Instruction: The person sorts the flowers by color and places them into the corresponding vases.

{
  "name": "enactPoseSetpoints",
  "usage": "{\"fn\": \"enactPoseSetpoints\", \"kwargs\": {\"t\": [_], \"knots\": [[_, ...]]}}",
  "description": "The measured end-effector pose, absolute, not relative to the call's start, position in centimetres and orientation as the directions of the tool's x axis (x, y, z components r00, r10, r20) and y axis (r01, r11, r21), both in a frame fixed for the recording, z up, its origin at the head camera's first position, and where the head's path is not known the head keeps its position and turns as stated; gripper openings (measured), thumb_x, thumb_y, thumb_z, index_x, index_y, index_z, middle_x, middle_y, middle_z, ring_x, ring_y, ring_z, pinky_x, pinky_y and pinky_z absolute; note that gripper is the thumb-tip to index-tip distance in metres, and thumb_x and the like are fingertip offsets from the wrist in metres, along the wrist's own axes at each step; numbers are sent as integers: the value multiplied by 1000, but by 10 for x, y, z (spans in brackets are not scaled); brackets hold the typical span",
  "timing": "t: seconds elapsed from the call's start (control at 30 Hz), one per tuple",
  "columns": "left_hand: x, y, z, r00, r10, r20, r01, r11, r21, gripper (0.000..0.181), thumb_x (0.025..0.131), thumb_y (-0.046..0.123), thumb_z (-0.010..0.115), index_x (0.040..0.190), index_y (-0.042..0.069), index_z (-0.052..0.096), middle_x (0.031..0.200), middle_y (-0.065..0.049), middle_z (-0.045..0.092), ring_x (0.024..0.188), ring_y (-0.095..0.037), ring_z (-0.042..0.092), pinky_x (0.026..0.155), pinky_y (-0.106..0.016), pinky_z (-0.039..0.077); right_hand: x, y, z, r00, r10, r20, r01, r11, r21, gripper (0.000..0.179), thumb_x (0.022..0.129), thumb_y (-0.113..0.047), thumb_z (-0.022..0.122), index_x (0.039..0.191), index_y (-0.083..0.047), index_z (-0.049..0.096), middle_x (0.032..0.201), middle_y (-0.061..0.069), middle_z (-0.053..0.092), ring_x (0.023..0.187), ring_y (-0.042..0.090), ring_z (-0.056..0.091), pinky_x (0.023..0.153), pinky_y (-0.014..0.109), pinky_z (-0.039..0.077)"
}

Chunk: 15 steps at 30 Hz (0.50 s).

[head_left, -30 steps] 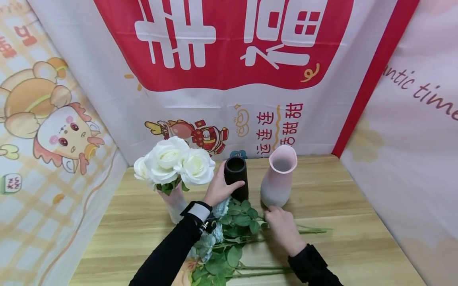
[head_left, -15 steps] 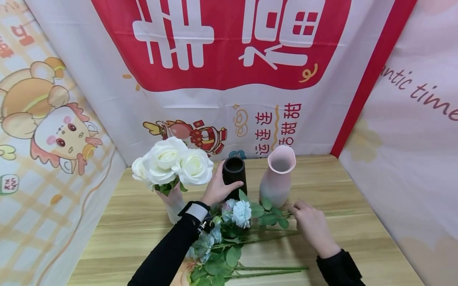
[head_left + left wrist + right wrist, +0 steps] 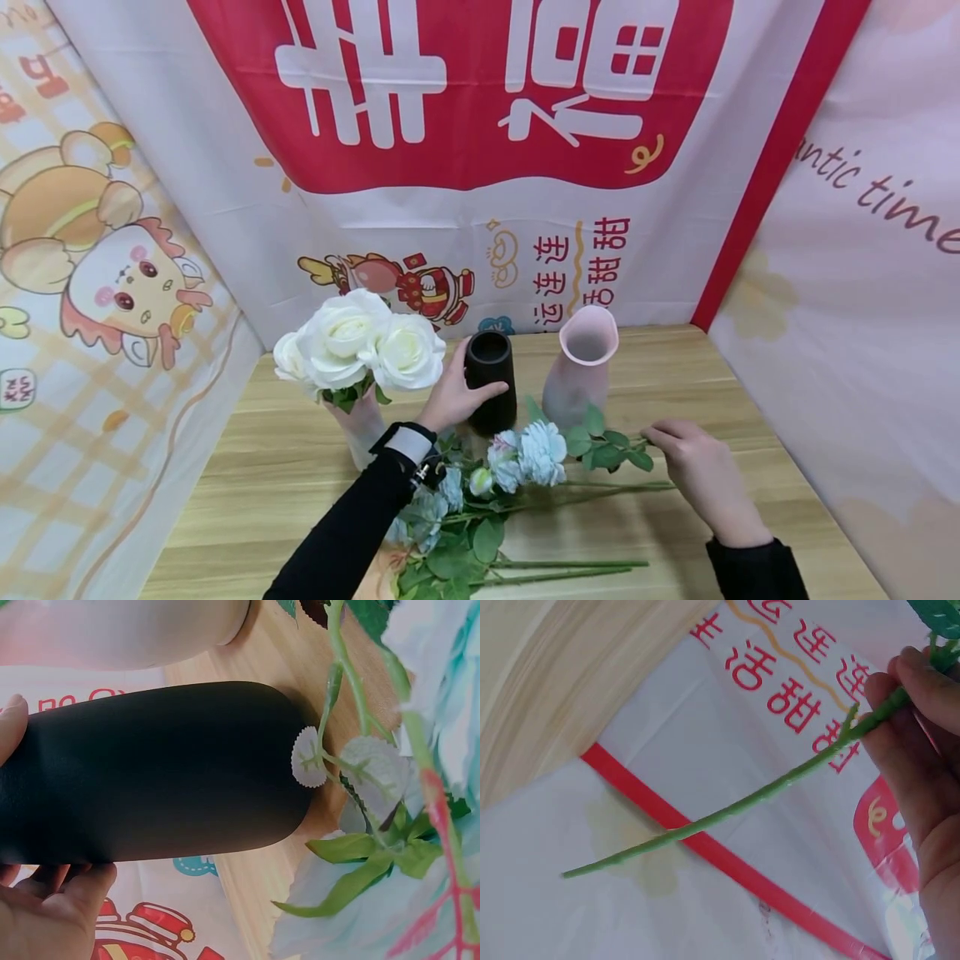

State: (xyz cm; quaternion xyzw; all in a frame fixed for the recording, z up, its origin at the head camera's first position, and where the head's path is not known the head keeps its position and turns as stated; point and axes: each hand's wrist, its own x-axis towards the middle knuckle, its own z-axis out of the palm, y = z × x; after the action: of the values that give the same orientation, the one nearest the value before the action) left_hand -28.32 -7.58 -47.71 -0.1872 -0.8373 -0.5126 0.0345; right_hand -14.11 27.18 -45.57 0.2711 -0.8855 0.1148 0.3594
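My left hand (image 3: 457, 396) grips a black vase (image 3: 491, 387) that stands upright on the table, thumb across its front and fingers on its far side. In the left wrist view the black vase (image 3: 165, 772) fills the middle, with the hand (image 3: 56, 907) at its left end. My right hand (image 3: 705, 475) pinches the stem of a light blue flower (image 3: 543, 452) with green leaves, its blooms pointing left. The bare lower stem (image 3: 742, 802) juts out from the thumb and fingers of the right hand (image 3: 922, 750) in the right wrist view.
A pink-and-grey vase (image 3: 581, 375) stands right of the black one. Further left, white roses (image 3: 360, 337) fill another pale vase (image 3: 360, 429). More blue flowers (image 3: 423, 512), a peach bloom (image 3: 378, 575) and green stems (image 3: 570, 567) lie on the table's front. Printed cloth walls (image 3: 405, 208) enclose the table.
My right hand has drawn the blue flower out to the right from among the others, its blooms shifting right past the black vase. The left hand keeps hold of the black vase.
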Motion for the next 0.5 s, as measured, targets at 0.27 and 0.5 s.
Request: {"fn": "enactPoseSetpoints", "kwargs": {"t": [0.27, 0.5], "knots": [[-284, -76, -481, -922, 248, 298, 372, 343, 863, 83, 80, 29, 84, 149, 22, 38, 142, -1, 48, 131, -21, 44, 105, -50, 37, -133, 269, -446, -515, -343, 786, -595, 803, -38, 33, 102, -8, 44, 94, -3, 76, 91, 8, 68, 74, 26, 66, 51, 41, 53], [-285, -75, -488, -934, 230, 273, 342, 350, 872, 88, 79, 35, 84, 151, 24, 35, 146, 0, 45, 132, -22, 43, 104, -49, 39, -126, 254, -437, -469, -289, 835, -601, 797, -61, 43, 106, -18, 38, 94, -3, 77, 90, 8, 68, 72, 25, 65, 53, 40, 52]]}}
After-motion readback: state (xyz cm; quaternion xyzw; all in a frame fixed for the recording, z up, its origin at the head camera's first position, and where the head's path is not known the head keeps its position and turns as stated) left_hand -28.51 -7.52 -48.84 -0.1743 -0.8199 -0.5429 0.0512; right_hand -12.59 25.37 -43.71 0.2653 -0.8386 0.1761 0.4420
